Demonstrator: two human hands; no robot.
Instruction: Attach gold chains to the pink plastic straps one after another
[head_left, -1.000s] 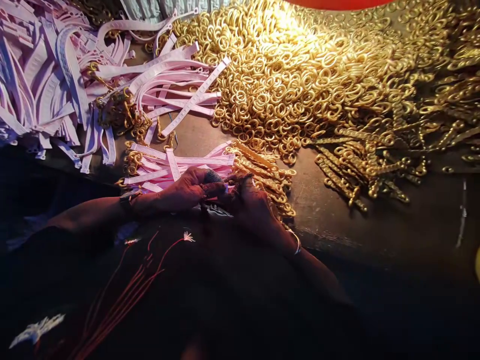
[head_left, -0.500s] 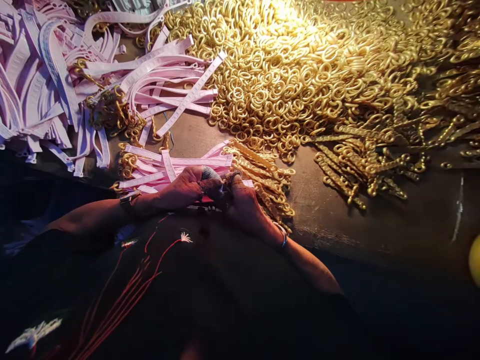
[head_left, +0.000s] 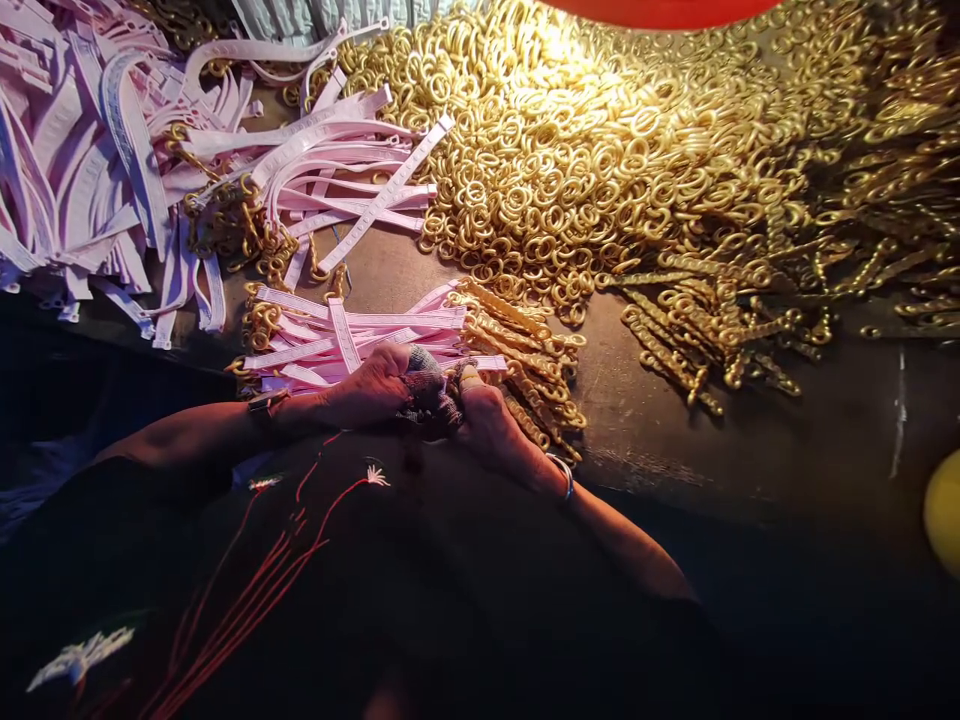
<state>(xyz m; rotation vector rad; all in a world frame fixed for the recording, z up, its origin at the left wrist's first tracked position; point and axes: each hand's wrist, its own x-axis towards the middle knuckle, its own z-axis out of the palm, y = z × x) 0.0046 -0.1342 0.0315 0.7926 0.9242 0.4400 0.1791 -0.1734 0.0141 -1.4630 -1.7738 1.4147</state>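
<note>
My left hand (head_left: 367,392) and my right hand (head_left: 487,420) are pressed together at the near edge of the dark table (head_left: 637,420). Both have their fingers curled in a pinch around something small and dark between them that I cannot make out. Just behind the hands lies a bundle of pink plastic straps (head_left: 352,335) with short gold chains (head_left: 532,365) at their ends. A large heap of loose gold rings (head_left: 570,150) fills the table behind.
More pink and white straps (head_left: 97,170) pile up at the far left. Short lengths of gold chain (head_left: 697,340) lie right of centre. A yellow round object (head_left: 945,510) shows at the right edge, and a red object (head_left: 660,10) at the top.
My right hand has drawn closer to the left, its wrist moving left and nearer the table edge. The hands stay pinched together on the same spot.
</note>
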